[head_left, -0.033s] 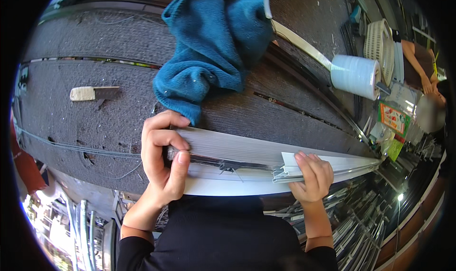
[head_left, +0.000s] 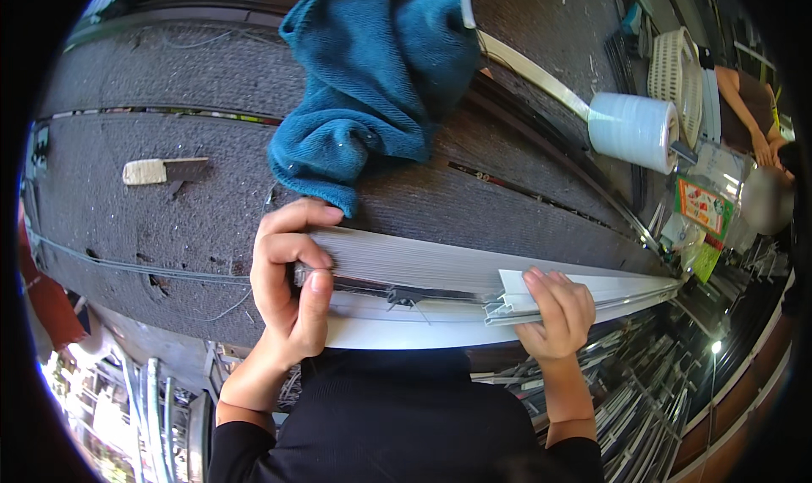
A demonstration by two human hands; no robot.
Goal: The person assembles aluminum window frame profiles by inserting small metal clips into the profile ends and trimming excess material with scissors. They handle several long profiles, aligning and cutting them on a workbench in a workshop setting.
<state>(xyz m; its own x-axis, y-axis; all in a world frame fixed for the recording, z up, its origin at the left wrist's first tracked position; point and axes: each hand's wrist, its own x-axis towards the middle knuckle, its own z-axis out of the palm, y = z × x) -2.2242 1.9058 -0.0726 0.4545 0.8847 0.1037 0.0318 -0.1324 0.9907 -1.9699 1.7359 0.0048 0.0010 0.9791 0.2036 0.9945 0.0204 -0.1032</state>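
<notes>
Your left hand (head_left: 289, 276) is closed around the near end of the long ribbed profile (head_left: 414, 256), fingers curled over the far edge and thumb on the side toward you, while your right hand (head_left: 558, 315) grips the white channelled profile (head_left: 512, 295) just behind its cut end. Both pieces lie in front of your body and run off together to the right, narrowing toward the far side of the desk (head_left: 93, 204). Judging by how they lie, the handling looks partway along: the white profile rests along the ribbed one on the right, yet its cut end stops well short of your left hand, and the stretch between shows a dark seam with a small black piece (head_left: 403, 297) on it. Whether the two are joined anywhere, you cannot tell from here. The lower white edge sits close against your dark shirt (head_left: 389, 415), so there is little room toward you. Ahead, the blue towel (head_left: 338, 136) ends just past your left fingers and crowds that side. The widest open stretch is to the left, where thin cords (head_left: 169, 271) cross the desk and a white-and-dark tool (head_left: 161, 171) lies further off. On the right, the film roll (head_left: 630, 132) stands well beyond your right hand, with a co-worker's hands (head_left: 768, 151) farther out.
</notes>
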